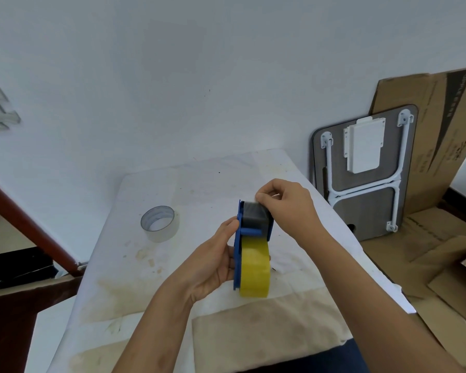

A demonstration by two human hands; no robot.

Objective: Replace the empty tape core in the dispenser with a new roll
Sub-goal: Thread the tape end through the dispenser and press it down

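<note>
Blue dispenser [238, 249], rigid light plastic, yellow new roll [254, 267] seated, held above the table [145, 265] in the closed left hand [213, 267] by its flat side plate (safest hold), right hand [283, 203] pinching the sticky, flimsy tape end at the top; spent clear core [159, 223] lying well apart.

A plain room in a home or storage space, improvised as a work area. Bare white wall [172, 76]; stained white cloth [151, 265] over the desk. Beyond its right edge, a folded table [366, 211] and flattened cardboard [436, 135] lean against the wall.
</note>
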